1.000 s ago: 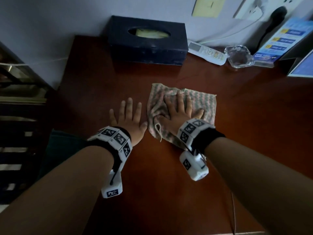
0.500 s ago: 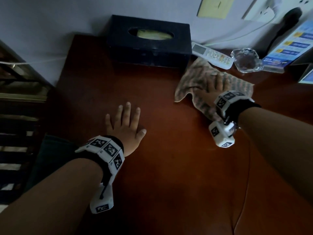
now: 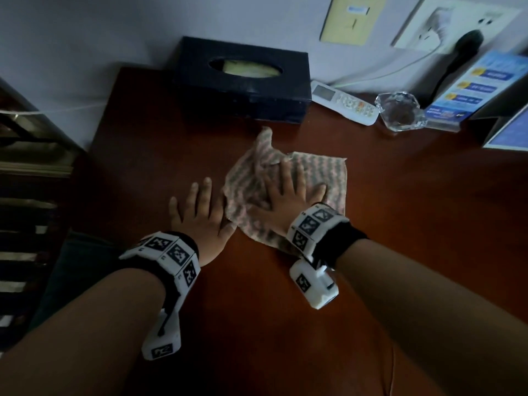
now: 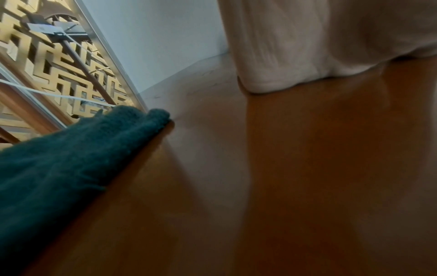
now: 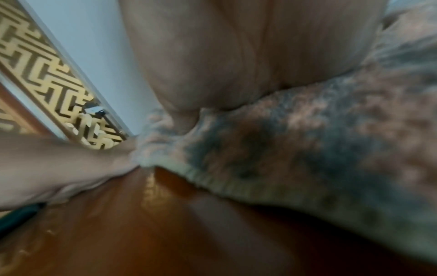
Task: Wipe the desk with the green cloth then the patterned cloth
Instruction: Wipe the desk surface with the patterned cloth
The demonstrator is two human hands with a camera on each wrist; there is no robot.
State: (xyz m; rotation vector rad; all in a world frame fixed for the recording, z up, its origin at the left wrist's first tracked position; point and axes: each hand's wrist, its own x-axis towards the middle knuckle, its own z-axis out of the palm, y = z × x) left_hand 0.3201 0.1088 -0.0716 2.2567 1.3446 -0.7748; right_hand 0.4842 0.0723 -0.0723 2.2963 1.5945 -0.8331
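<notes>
My right hand [image 3: 285,195] lies flat, fingers spread, pressing on the pink-and-grey patterned cloth [image 3: 328,172] in the middle of the red-brown desk [image 3: 400,238]. One corner of the cloth is bunched up toward the tissue box. In the right wrist view the palm [image 5: 236,56] sits on the patterned cloth [image 5: 331,140]. My left hand [image 3: 200,212] rests flat on the bare wood just left of the cloth, its thumb touching the cloth's edge. The dark green cloth [image 4: 71,158] lies at the desk's left edge, away from both hands, and shows dimly in the head view [image 3: 77,264].
Along the back wall stand a dark tissue box [image 3: 245,78], a white remote [image 3: 345,102], a glass ashtray [image 3: 400,111] and a blue leaflet stand [image 3: 480,87]. A plug and cable [image 3: 463,50] hang above. A lattice screen [image 4: 47,65] borders the left side.
My right hand swept the patterned cloth out to the back right near the remote, then brought it back to the middle beside my left hand. The left hand stayed put.
</notes>
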